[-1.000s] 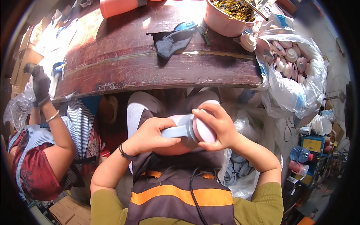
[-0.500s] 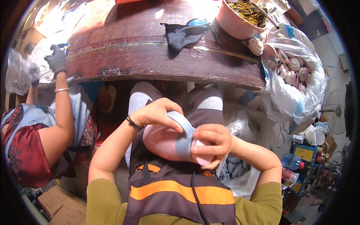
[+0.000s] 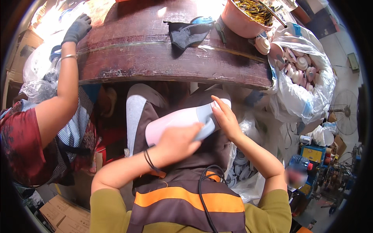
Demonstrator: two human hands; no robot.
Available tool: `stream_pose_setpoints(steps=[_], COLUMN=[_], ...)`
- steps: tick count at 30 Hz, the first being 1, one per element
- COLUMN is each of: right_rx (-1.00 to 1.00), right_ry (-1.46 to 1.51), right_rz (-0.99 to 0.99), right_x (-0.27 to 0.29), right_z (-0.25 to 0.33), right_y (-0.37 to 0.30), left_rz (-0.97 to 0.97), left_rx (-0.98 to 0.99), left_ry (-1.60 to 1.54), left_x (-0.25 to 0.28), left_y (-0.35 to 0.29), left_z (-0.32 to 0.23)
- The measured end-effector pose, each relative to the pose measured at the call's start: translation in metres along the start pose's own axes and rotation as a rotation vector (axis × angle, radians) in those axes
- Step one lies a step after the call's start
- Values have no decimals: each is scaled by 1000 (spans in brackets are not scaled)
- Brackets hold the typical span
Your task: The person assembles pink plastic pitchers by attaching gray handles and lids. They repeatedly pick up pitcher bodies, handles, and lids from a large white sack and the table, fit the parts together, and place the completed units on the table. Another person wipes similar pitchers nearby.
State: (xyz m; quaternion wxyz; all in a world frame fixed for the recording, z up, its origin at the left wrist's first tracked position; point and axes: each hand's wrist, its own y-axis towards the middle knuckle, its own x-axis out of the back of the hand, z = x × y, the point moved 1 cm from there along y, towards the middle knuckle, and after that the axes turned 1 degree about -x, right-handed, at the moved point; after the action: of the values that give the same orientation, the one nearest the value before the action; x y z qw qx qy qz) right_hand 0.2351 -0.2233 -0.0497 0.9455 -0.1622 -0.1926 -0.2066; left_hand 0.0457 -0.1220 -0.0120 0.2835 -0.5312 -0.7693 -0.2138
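A pink thermos jug (image 3: pixel 171 126) with a grey collar (image 3: pixel 204 112) lies tilted across my lap, its top end toward the right. Its curved grey handle (image 3: pixel 207 129) faces my body. My left hand (image 3: pixel 178 141), smeared by motion, is closed at the handle's end against the jug's side. My right hand (image 3: pixel 226 120) lies along the jug's top end, fingers stretched out and pressed to it. The mouth of the jug is hidden behind that hand.
Ahead stands a dark red wooden table (image 3: pixel 128 58) with a dark cloth mask (image 3: pixel 188 35) and a pink bucket (image 3: pixel 243 23) of wire ties. A plastic bag (image 3: pixel 287 101) of pink lids hangs right. Grey parts (image 3: pixel 241 167) fill another bag. A co-worker's gloved hand (image 3: pixel 77 29) is at left.
The jug has turned so its top points up and right. My left hand has moved down to the near side; my right hand has straightened its fingers. The co-worker's gloved hand has moved farther forward.
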Motion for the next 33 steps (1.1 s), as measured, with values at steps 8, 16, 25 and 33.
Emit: stream_pose_setpoints(steps=[8,16,25,33], right_rx=[976,767,503,560], right_ry=[-371,-161,16,-653], right_rz=[457,183,66,-650], right_x=[13,-2,44,172], right_z=[75,49,55,105], right_y=[-34,-15,69,215], left_rz=[389,41,-94,-274], left_rx=[78,282,313,438], left_ry=[-879,-389,-788,-1330], left_x=[46,48,57,31], left_y=[49,20,3,11], left_z=[96,57,14,17])
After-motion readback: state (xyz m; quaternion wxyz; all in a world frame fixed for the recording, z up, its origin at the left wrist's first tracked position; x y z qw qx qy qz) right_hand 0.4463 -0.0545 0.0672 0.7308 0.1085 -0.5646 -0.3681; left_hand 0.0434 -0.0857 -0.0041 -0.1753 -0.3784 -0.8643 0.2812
